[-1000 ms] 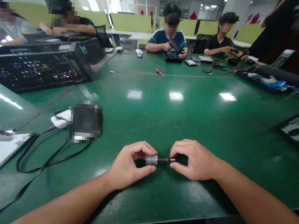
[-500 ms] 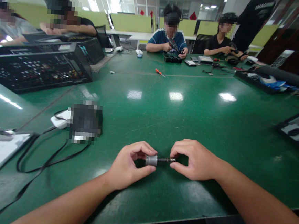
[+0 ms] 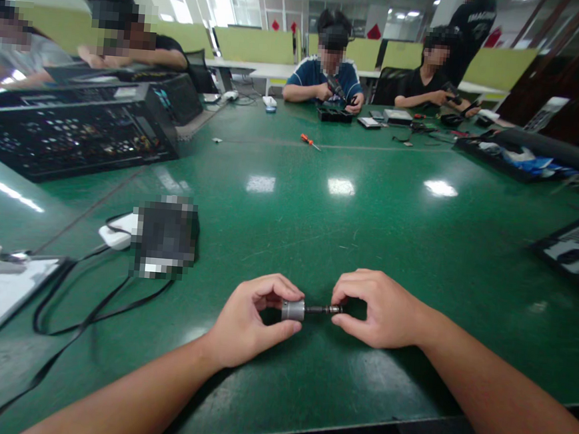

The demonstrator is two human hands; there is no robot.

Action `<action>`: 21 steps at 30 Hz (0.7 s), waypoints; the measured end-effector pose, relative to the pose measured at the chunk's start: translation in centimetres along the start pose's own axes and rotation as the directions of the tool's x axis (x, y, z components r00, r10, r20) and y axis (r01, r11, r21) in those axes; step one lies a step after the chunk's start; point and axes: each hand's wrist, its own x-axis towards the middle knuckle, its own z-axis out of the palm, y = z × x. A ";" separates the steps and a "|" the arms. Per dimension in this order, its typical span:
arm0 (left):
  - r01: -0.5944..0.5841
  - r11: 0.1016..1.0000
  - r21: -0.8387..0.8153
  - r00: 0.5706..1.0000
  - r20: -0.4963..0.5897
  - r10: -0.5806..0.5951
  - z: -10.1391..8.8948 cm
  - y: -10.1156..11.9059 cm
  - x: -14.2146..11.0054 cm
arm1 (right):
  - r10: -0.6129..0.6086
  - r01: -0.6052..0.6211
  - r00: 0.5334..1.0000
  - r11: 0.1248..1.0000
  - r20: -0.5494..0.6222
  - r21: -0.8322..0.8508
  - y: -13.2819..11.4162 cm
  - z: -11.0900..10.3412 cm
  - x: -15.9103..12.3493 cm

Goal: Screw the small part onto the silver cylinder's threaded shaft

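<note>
My left hand (image 3: 246, 320) is closed around a short grey metal cylinder (image 3: 293, 310), thumb on its near side and fingers on its far side. A thin dark shaft (image 3: 315, 309) sticks out of the cylinder toward the right and ends in a shiny ringed tip (image 3: 333, 309). Around that tip, the thumb and index finger of my right hand (image 3: 375, 311) are pinched. The whole piece lies level, low over the green table (image 3: 288, 230) or resting on it; I cannot tell which.
To the left are a black strap (image 3: 80, 327), a blurred-out dark item (image 3: 165, 234), a white plug-like block (image 3: 118, 231) and a clipboard with paper (image 3: 7, 295). Farther off lie an orange screwdriver (image 3: 309, 141) and an open computer case (image 3: 76, 126). Several people work around the table.
My right hand has shifted very slightly to the right with the ringed tip. My left hand and the cylinder stay put. A standing person in the background has moved left.
</note>
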 end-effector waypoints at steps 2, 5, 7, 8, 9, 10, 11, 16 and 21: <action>0.006 1.000 0.002 1.000 0.008 -0.006 0.0 -0.1 0.0 | -0.017 0.017 1.000 1.000 0.010 0.006 0.0 -0.2 -0.1; 0.009 1.000 0.001 1.000 0.015 -0.009 -0.1 -0.2 0.1 | -0.030 0.030 0.999 1.000 0.018 -0.001 0.0 -0.4 -0.1; 0.005 1.000 0.000 1.000 0.010 -0.005 0.0 -0.2 0.1 | -0.029 0.029 0.999 1.000 0.020 -0.007 0.1 -0.5 -0.1; 0.003 1.000 -0.001 1.000 0.009 -0.003 0.0 -0.2 0.1 | -0.028 0.029 0.999 1.000 0.021 -0.008 0.1 -0.5 -0.1; 0.002 1.000 -0.001 1.000 0.009 -0.002 0.0 -0.2 0.0 | -0.029 0.029 0.999 1.000 0.021 -0.007 0.1 -0.5 -0.2; 0.002 1.000 -0.002 1.000 0.009 -0.002 0.0 -0.2 0.0 | -0.030 0.030 0.999 1.000 0.021 -0.008 0.1 -0.6 -0.2; 0.003 1.000 -0.002 1.000 0.009 -0.003 0.0 -0.2 0.0 | -0.031 0.031 0.999 0.999 0.020 -0.010 0.1 -0.6 -0.2; 0.001 1.000 0.001 1.000 0.001 -0.001 0.0 0.0 0.0 | -0.030 0.030 0.999 0.999 0.015 -0.016 0.2 -0.8 -0.3; -0.002 1.000 0.007 1.000 -0.001 0.002 0.0 0.0 0.1 | -0.034 0.034 0.999 0.999 0.014 -0.022 0.2 -0.9 -0.3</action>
